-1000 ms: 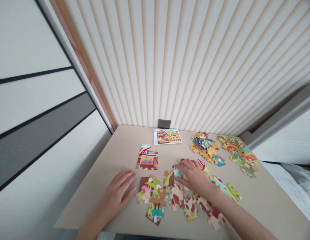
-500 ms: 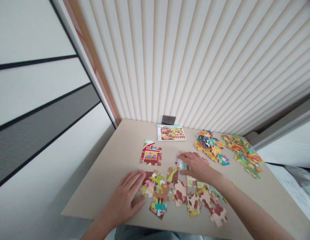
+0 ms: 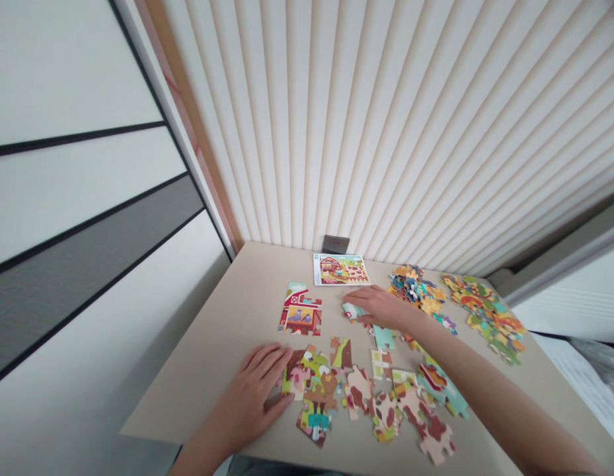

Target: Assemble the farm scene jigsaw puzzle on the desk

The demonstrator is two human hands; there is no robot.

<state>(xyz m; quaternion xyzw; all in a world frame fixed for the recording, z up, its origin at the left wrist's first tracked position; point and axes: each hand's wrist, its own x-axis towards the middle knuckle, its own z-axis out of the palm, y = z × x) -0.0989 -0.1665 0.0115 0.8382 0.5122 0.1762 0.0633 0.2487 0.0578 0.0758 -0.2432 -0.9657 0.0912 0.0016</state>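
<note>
My left hand (image 3: 257, 390) lies on the table with its fingers stretched out, holding nothing. Its fingertips are at the edge of a group of puzzle pieces with a pink pig (image 3: 299, 375). My right hand (image 3: 381, 308) reaches over the middle of the table, its fingers on a light-blue puzzle piece (image 3: 353, 312) with a bit of red; part of the piece is hidden beneath them. Left of that piece lies a joined barn section (image 3: 303, 314). Cow-patterned pieces (image 3: 384, 411) are spread nearer to me, and a turquoise piece (image 3: 384, 337) lies below my right wrist.
A printed picture card (image 3: 341, 270) of the farm scene lies at the back, before a dark wall socket (image 3: 335, 244). Piles of orange-and-blue pieces (image 3: 416, 287) and green-and-orange pieces (image 3: 485, 314) occupy the back right. A pleated white wall (image 3: 326, 119) rises behind the table.
My right hand has moved away from me toward the card, and the light-blue piece has gone with it. My left hand stays in place. The view has shifted slightly.
</note>
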